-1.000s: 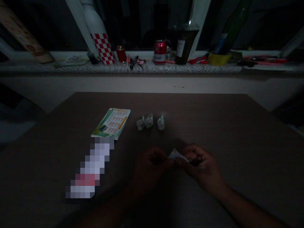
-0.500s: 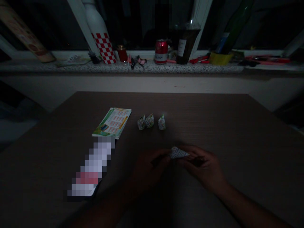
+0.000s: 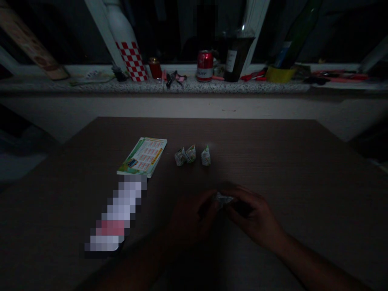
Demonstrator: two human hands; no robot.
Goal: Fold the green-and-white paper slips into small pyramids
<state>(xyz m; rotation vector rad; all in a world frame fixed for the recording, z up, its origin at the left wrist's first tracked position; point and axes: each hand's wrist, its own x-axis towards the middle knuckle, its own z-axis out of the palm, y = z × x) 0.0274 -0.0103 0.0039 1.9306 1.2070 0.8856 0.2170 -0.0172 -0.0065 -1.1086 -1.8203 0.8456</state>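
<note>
Between my fingertips is a small folded piece of printed paper (image 3: 223,198), pale and dim in the poor light. My left hand (image 3: 194,212) pinches its left side. Fingers and thumb of my right hand (image 3: 254,212) close on its right side, covering part of it. Beyond my hands, three small folded paper shapes stand on the table: a left one (image 3: 180,157), a middle one (image 3: 190,154) touching or nearly touching it, and a right one (image 3: 205,156) set apart. Left of these lies a stack of printed calendar cards (image 3: 144,157).
A blurred-out phone-like slab (image 3: 118,214) lies on the brown table (image 3: 273,153) below the cards. Along the granite windowsill (image 3: 188,87) stand a red-checked white bottle (image 3: 133,60), a red can (image 3: 205,66), a dark cup (image 3: 238,58) and a green bottle (image 3: 298,34).
My right hand has shifted left, closer to my left hand. The held paper has turned from a clear triangle to a narrower, more covered shape.
</note>
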